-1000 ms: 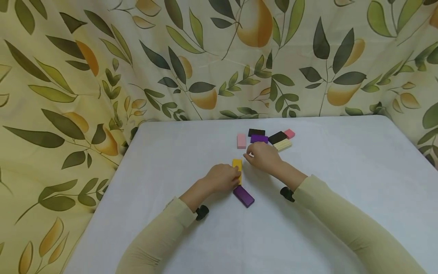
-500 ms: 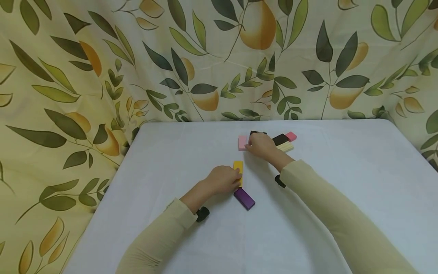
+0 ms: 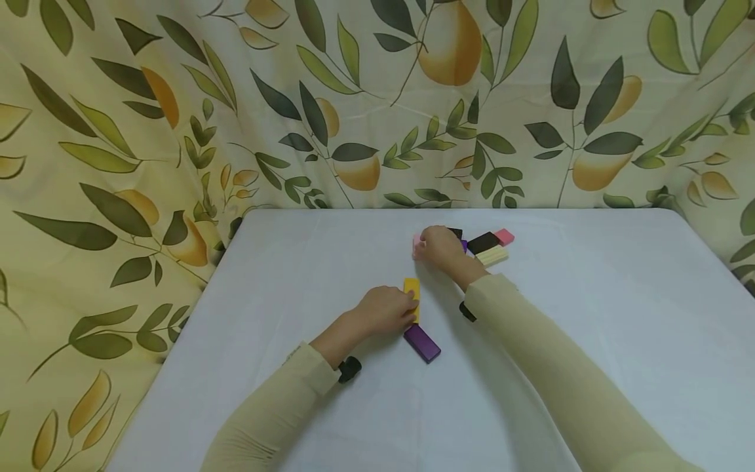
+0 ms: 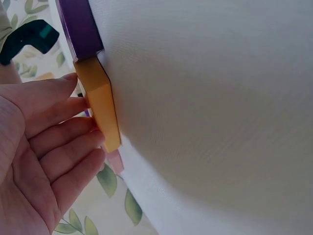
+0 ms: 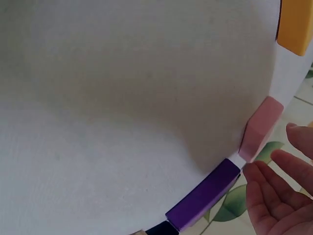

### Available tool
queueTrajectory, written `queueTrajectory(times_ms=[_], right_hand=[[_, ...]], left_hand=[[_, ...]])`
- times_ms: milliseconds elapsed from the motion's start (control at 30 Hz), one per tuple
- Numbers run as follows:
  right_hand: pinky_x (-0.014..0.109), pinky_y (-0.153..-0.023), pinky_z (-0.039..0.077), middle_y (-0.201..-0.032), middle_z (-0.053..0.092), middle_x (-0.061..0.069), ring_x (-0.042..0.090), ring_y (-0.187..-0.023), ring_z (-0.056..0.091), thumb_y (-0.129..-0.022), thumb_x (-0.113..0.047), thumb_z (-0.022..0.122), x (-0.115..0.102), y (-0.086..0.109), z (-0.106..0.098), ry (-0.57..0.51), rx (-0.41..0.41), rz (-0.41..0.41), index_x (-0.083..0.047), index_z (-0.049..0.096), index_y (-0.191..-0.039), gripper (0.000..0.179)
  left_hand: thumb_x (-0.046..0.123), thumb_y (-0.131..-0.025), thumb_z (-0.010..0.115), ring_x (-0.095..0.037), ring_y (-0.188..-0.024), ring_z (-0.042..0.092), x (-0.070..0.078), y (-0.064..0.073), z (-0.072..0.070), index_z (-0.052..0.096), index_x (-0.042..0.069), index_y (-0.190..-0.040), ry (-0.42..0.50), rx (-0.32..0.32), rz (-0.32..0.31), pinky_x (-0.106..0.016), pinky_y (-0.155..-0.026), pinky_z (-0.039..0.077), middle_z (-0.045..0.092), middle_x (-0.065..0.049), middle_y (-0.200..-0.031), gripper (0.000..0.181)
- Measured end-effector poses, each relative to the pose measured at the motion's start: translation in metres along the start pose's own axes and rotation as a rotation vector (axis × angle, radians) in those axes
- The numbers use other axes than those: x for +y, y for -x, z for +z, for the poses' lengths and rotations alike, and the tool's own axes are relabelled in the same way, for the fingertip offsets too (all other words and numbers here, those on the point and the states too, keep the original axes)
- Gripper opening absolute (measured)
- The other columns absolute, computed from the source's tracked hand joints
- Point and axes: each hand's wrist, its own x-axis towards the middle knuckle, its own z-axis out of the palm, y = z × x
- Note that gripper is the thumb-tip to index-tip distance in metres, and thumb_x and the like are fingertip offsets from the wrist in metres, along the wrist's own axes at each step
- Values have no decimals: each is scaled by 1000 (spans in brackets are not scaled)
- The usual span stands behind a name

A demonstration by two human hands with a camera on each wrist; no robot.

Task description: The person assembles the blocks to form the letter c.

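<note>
My left hand rests its fingertips on a yellow rectangular block; in the left wrist view its fingers are fairly straight along the yellow block. One end of a dark purple block meets the yellow block's near end at an angle. Farther back, my right hand hovers over a pink block and partly covers it. The right wrist view has the thumb and fingers spread beside the pink block, with a brighter purple block close by.
At the back of the white table lie a black block, a ridged cream block and a deeper pink block. Another black block shows behind the right hand. A leaf-and-fruit patterned cloth hangs behind.
My right hand has moved back and left, from in front of the purple block to over the pink block. The left hand stays at the yellow block, and the view has shifted slightly.
</note>
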Motion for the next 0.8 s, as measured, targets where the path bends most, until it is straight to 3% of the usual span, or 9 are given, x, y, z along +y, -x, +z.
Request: queueTrajectory(times_ms=[133, 233, 433, 633, 800], right_hand=[[41, -72, 45, -84, 61, 15, 26, -73, 51, -87, -21, 58, -3, -2, 5, 19, 38, 7, 1, 64, -80, 24], [41, -70, 45, -80, 59, 15, 26, -70, 49, -89, -22, 57, -5, -5, 7, 35, 35, 19, 0, 60, -73, 27], [39, -70, 45, -81, 58, 15, 26, -71, 49, -88, -24, 61, -6, -4, 9, 46, 5, 57, 0, 59, -76, 27], [34, -57, 42, -73, 57, 15, 25, -64, 48, -90, -23, 53, -7, 4, 8, 1, 0, 38, 0, 58, -68, 32], [30, -55, 39, -74, 59, 10, 21, -63, 48, -84, -18, 61, -4, 12, 6, -30, -34, 7, 2, 67, -79, 22]], left_hand=[[26, -92, 54, -11, -58, 45, -1, 0, 1, 65, 14, -85, 3, 8, 8, -24, -52, 36, 65, -2, -101, 18], [26, -92, 55, -11, -58, 45, -1, 0, 2, 65, 14, -85, 6, 12, 5, -25, -51, 37, 64, -1, -100, 17], [26, -92, 56, -11, -59, 45, 1, -2, 2, 66, 14, -89, 14, -9, -8, -24, -52, 37, 64, -2, -104, 16], [27, -93, 54, -11, -60, 46, 1, -3, 2, 65, 14, -89, -14, -28, -17, -24, -51, 38, 63, 0, -100, 18], [28, -93, 54, -11, -59, 45, 2, -3, 1, 65, 14, -89, -19, -37, -24, -24, -50, 36, 63, 0, -101, 18]])
